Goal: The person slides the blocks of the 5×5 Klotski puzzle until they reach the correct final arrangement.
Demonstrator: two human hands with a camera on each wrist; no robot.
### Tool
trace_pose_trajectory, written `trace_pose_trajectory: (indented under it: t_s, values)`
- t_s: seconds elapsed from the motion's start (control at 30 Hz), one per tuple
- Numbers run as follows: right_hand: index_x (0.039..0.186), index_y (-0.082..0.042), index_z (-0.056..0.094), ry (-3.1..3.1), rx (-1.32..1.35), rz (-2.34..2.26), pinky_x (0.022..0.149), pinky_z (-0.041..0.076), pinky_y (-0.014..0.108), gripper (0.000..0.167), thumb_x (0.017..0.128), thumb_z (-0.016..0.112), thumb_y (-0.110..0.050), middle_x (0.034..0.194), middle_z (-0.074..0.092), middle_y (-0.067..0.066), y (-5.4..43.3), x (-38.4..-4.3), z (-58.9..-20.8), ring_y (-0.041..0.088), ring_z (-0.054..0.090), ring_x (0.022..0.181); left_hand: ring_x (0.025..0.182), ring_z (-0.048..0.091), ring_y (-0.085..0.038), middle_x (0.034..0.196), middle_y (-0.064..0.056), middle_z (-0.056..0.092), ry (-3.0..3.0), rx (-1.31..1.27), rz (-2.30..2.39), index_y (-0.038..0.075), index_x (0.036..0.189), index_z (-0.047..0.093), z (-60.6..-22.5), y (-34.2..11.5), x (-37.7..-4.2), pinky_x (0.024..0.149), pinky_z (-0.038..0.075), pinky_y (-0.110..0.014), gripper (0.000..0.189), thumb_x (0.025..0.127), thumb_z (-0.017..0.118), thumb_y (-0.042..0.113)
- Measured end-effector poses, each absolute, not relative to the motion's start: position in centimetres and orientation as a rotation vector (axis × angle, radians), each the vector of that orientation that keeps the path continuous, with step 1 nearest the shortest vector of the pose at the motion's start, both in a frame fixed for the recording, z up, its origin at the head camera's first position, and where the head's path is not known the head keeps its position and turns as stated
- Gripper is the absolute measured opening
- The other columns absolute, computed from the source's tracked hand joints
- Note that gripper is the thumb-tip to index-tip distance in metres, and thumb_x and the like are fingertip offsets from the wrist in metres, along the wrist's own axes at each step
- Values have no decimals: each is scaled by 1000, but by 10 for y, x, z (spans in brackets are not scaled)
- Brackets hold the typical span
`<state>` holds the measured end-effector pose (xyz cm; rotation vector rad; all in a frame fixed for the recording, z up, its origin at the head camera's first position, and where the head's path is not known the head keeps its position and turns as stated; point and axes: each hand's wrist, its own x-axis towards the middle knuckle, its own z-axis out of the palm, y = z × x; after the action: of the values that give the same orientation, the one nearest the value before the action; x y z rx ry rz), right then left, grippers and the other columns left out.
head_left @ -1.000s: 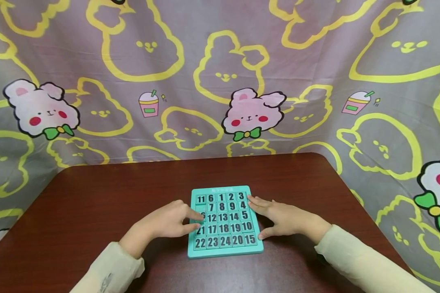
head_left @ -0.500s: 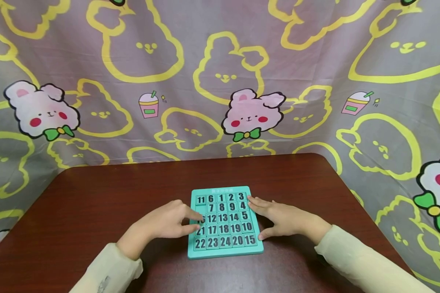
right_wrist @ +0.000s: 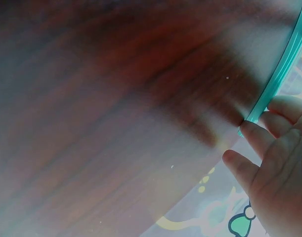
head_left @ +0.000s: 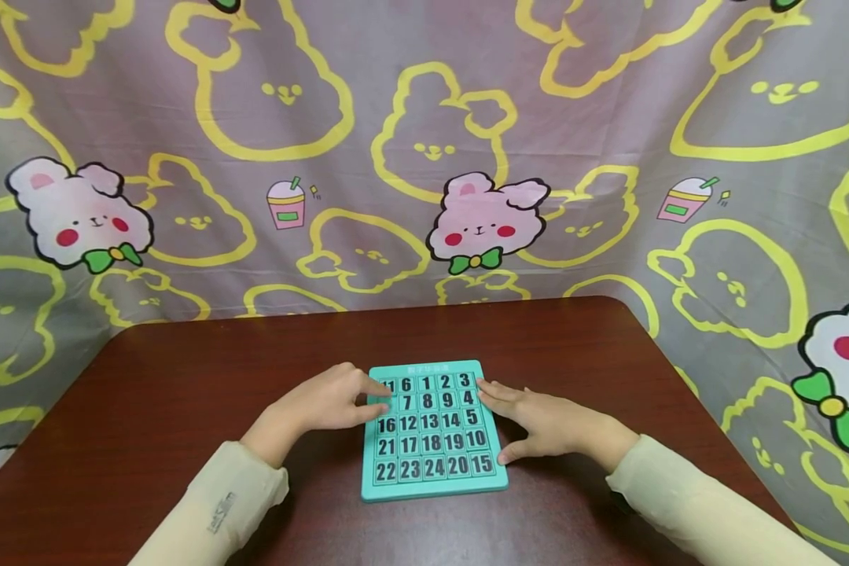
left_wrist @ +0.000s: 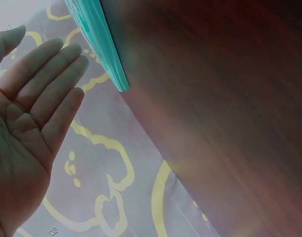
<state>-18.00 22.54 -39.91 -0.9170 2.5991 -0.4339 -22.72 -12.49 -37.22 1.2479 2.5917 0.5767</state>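
A turquoise sliding number puzzle (head_left: 435,492) lies on the table, printed numbers facing up. Over its upper left part reaches my left hand (head_left: 318,405), index fingertip at the 11 tile (head_left: 389,383) and partly covering it. My left thumb tip is over the vacant slot just below, above the 16 tile (head_left: 386,425). The left wrist view has the left palm with its fingers straight, close to the board's edge. My right hand (head_left: 552,423) rests along the puzzle's right edge, fingers at the upper part and thumb near the lower corner. Its fingertips touch the rim (right_wrist: 274,81) in the right wrist view.
The dark reddish-brown wooden table (head_left: 240,354) extends around the puzzle on all sides. Behind it and along both sides hangs a grey curtain (head_left: 368,102) with yellow outlines and cartoon rabbits.
My left hand has moved up the puzzle's left column, from the 16 tile to the 11 tile. The 16 tile now shows fully. My right hand stays in place.
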Motion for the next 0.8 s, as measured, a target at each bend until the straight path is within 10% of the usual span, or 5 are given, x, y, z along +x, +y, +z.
trace_pose_trajectory:
  t_s: [0.3,0.6,0.8]
  values:
    - [157,-11,27,2596,-911,-429,117,25,61,97,83,67,-60,168,13,5,224,-179,-398,29,20,153,47,34,2,116,-10,74,2602,1277,552,7,118,74,-375,-120,-240,61,44,-20,30,95,64,24]
    - [157,-10,28,2598,-909,-434,117,26,60,97,83,67,-60,168,14,6,224,-180,-397,29,20,153,43,17,-1,66,0,65,2592,1219,571,8,121,72,-381,-121,-240,47,26,-20,33,95,65,25]
    - [157,-10,28,2595,-908,-433,117,26,61,97,83,67,-60,168,14,6,225,-180,-397,29,20,153,43,16,-2,70,1,69,2606,1206,551,10,122,73,-384,-123,-236,46,23,-20,32,94,65,26]
